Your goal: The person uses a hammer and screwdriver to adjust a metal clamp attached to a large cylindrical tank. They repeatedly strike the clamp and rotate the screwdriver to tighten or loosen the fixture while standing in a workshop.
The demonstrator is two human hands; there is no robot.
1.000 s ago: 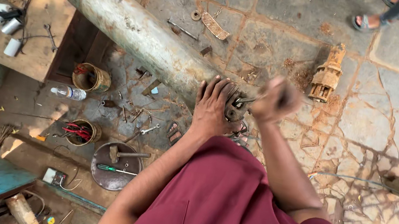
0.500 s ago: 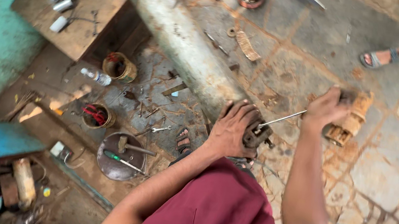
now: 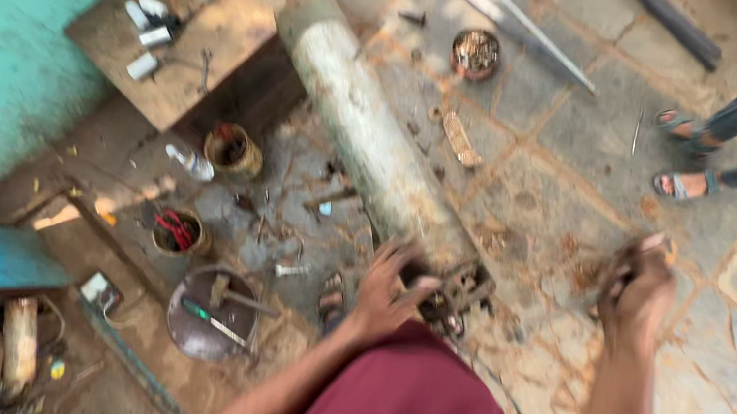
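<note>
A long pale grey metal cylinder [image 3: 359,116] lies on the stone floor, and its rusty end fitting [image 3: 463,288] is just in front of me. My left hand [image 3: 389,290] rests on that end with the fingers spread. My right hand [image 3: 639,287] is out to the right, above the floor and apart from the cylinder. It is closed around a dark thin tool [image 3: 616,268] that is too blurred to make out. My dark red shirt fills the bottom of the view.
Another person's sandalled feet [image 3: 682,180] stand at the right. A wooden bench [image 3: 204,60] with small parts is at the upper left. Two tins [image 3: 233,150] [image 3: 175,230], a round pan with tools [image 3: 211,315] and a bowl of parts [image 3: 476,53] sit on the floor.
My right hand has swung further right, away from the cylinder's end. My left hand stays on the rusty end. The camera has tilted and the picture is more blurred.
</note>
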